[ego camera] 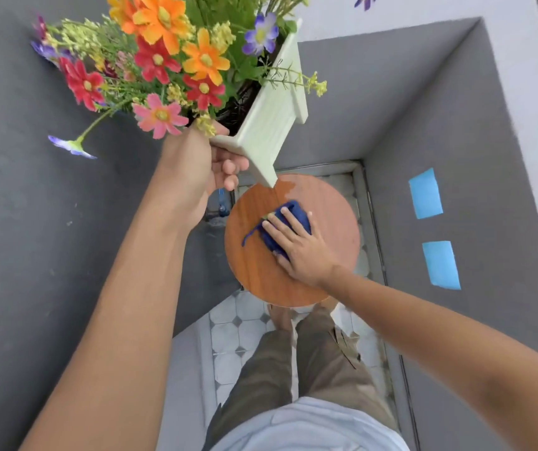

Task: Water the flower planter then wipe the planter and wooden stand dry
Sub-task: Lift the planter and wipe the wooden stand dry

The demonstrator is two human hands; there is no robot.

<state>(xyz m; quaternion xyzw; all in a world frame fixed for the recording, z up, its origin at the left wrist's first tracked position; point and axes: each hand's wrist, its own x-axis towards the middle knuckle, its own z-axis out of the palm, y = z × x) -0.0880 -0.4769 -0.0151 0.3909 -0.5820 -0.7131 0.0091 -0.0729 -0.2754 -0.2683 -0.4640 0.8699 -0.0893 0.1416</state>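
My left hand [210, 167] grips the near corner of a pale green wooden planter [272, 115] and holds it lifted and tilted above the stand. Orange, red, pink and purple flowers [170, 56] fill the planter. Below it stands the round wooden stand [254, 275], seen from above. My right hand [297, 245] lies flat on a dark blue cloth [290, 211], pressing it onto the middle of the stand's top. A wet, shiny patch [289, 187] shows on the far edge of the top, just under the planter's leg.
Grey walls close in on the left [33, 222] and right [440, 125], with two blue tape patches [425, 193] on the right one. White tiled floor [238, 336] lies below, where my legs stand. A blue object [222, 203] sits low behind the stand.
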